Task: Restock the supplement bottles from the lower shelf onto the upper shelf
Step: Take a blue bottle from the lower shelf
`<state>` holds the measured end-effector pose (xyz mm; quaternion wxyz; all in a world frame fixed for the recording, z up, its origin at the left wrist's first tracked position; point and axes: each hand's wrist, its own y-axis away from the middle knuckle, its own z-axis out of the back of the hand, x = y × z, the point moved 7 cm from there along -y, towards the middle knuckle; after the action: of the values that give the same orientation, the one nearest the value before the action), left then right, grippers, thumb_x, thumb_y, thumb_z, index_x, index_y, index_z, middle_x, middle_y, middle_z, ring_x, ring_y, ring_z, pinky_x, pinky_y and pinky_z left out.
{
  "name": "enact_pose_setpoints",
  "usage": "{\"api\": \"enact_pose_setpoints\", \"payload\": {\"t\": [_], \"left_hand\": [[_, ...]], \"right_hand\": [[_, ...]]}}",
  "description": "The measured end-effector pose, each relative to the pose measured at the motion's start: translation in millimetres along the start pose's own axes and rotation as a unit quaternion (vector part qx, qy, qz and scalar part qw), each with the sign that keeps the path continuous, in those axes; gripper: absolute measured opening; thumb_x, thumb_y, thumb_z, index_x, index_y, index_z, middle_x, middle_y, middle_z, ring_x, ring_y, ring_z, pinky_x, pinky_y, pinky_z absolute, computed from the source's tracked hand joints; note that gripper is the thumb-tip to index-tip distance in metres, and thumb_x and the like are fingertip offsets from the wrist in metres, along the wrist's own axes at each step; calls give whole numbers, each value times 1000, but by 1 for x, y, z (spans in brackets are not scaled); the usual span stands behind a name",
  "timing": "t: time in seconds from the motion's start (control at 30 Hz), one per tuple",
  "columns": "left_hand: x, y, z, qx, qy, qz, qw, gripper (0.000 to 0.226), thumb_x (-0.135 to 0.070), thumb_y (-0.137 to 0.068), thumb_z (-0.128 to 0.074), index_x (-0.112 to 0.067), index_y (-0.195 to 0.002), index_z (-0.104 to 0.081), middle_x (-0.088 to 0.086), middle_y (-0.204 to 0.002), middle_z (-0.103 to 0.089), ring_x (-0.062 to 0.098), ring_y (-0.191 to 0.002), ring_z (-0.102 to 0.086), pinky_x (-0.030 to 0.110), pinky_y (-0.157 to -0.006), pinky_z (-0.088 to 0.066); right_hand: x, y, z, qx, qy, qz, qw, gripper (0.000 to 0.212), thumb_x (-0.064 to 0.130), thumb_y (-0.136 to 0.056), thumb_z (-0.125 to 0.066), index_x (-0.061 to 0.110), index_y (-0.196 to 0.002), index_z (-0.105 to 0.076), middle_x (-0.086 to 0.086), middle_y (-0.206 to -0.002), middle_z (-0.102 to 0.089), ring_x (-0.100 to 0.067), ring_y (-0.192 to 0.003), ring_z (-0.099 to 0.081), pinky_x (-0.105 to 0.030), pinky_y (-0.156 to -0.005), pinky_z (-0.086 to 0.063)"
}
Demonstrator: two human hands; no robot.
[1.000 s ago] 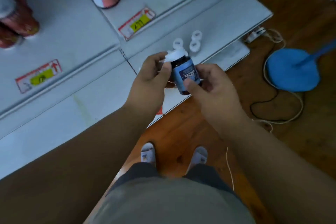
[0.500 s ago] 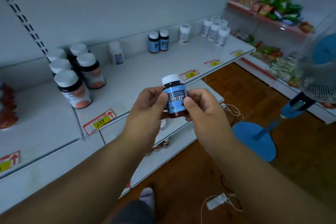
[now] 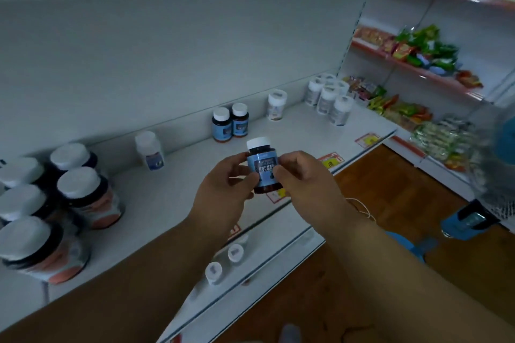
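Both hands hold one supplement bottle (image 3: 262, 167) upright above the upper shelf (image 3: 292, 133) front edge — left hand (image 3: 223, 192) fingers curled round its left side, right hand (image 3: 303, 178) fingers pinching the right side. Bottle is dark brown with a white cap and blue label, print too blurred to read; two matching bottles (image 3: 230, 125) stand at the shelf back. White caps (image 3: 224, 262) show on the lower shelf (image 3: 250, 281) — the yellow price tag (image 3: 331, 160) writing is unreadable.
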<state>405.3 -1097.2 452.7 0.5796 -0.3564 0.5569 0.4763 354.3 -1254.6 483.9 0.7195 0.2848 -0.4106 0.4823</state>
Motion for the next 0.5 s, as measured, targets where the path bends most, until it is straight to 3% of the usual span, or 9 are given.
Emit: {"api": "enact_pose_setpoints", "payload": {"t": [0.13, 0.23, 0.3, 0.43, 0.5], "left_hand": [[7, -43, -4, -61, -90, 3, 994, 45, -24, -94, -65, -36, -135, -53, -12, -112, -69, 7, -89, -67, 22, -72, -52], [12, -71, -5, -130, -141, 14, 981, 43, -24, -95, -64, -34, -135, -52, -14, -116, -64, 2, -88, -62, 16, -61, -45], [15, -87, -5, -172, -170, 26, 970, 39, -23, -94, -64, -32, -132, -56, -15, -118, -63, -1, -85, -59, 15, -61, -43], [25, -106, -9, -235, -187, 49, 953, 39, -18, -91, -66, -28, -128, -60, -13, -118, -66, 3, -87, -61, 20, -72, -47], [33, -110, -10, -268, -189, 65, 942, 38, -16, -91, -66, -27, -127, -60, -12, -115, -66, 6, -88, -62, 20, -72, -45]], "right_hand": [[-12, -62, -10, 59, 65, 28, 996, 15, 29, -95, -62, 23, -109, -63, 9, -103, -67, -7, -86, -62, -24, -73, -48], [-21, -109, -22, 116, 79, 57, 988, 15, 25, -93, -64, 24, -108, -61, 13, -101, -64, -4, -89, -60, -17, -69, -43], [-24, -137, -32, 155, 97, 74, 980, 18, 26, -92, -66, 24, -109, -61, 13, -101, -63, -5, -90, -59, -16, -68, -42], [-34, -176, -52, 221, 127, 115, 960, 25, 30, -87, -72, 21, -107, -61, 7, -104, -68, -12, -93, -63, -30, -78, -50], [-38, -188, -63, 241, 137, 138, 951, 24, 29, -86, -73, 20, -105, -60, 6, -102, -68, -14, -92, -63, -30, -74, -47]]}}
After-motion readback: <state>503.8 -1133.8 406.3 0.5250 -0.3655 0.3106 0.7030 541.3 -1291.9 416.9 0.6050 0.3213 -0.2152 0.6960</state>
